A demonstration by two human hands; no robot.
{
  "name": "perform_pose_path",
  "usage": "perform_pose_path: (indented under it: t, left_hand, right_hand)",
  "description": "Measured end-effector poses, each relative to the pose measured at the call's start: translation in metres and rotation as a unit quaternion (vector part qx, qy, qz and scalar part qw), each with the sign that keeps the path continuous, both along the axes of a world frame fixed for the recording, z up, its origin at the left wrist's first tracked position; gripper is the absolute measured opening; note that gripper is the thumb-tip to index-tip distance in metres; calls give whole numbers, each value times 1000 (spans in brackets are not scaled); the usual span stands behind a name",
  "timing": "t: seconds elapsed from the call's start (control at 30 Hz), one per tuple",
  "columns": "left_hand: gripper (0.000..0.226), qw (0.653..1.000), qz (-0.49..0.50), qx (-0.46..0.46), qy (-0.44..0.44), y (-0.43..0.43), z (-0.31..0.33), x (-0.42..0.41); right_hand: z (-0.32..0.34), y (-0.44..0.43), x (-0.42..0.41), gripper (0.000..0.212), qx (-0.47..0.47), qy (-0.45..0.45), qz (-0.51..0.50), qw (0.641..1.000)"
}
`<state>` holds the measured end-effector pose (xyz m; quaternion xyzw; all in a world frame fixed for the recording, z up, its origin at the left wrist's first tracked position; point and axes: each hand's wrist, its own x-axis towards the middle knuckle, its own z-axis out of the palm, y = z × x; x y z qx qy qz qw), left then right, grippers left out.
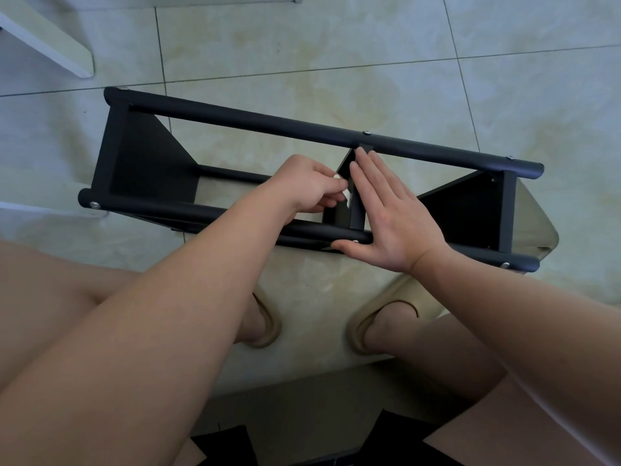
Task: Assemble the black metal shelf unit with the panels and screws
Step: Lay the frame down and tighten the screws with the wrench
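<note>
- Under both hands, on the tiled floor (302, 62), the shelf (188, 111) lies on its side, with two long tubes running left to right and panels set across between them
- At the frame's middle the left hand (309, 186) is curled, fingertips pinching a small white bit (346, 196) against the middle panel (339, 211); the bit is too small to identify
- Just right of it the right hand (393, 216) lies flat, fingers straight and close together along that panel's right face, thumb stretched along the near tube (151, 207) beside a screw head (355, 242)
- Beyond the right fingertips runs the far tube (268, 124), with another screw head just past them
- Well left of the left hand stands the left end panel (144, 163); well right of the right hand, the right end panel (463, 210)
- Handling, as a judgement: this looks like painted steel, stiff, with no give in the tubes; the thin panel sheet may flex a little and its edges could be sharp, so a flat palm suits it better than fingers on an edge
- The frame is probably light enough for one person, yet long, so lifted at one end it would swing; better to take both tubes, one hand either side of the middle panel
- Smooth round tubes may slip in a palm; a grip close to a panel joint should hold firmer
- The white bit is the easy thing to drop, and it would fall through the open frame to the floor
</note>
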<state>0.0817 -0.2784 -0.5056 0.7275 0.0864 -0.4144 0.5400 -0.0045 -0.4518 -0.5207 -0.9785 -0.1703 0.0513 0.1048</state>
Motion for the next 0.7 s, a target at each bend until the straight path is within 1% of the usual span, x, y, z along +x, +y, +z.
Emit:
perform_pose_path:
  t: [0.03, 0.1, 0.17, 0.3, 0.4, 0.7]
  left_hand:
    - [7, 1000, -11, 8, -12, -1, 0, -1]
    - [16, 998, -43, 24, -29, -4, 0, -2]
    - [19, 997, -62, 27, -28, -6, 1, -3]
    - [17, 998, -59, 18, -3, -4, 3, -2]
    - [15, 997, -79, 23, 6, -2, 3, -1]
    - [19, 996, -91, 26, -3, -5, 4, -2]
  right_hand:
    - [0, 0, 0, 110, 1, -1, 0, 1000]
    - [0, 0, 0, 110, 0, 0, 0, 1000]
    - [0, 1, 0, 110, -2, 2, -1, 1000]
    - [0, 0, 0, 110, 0, -2, 0, 1000]
    - [0, 0, 0, 110, 3, -5, 0, 1000]
    - [-1, 0, 0, 111, 2, -5, 0, 1000]
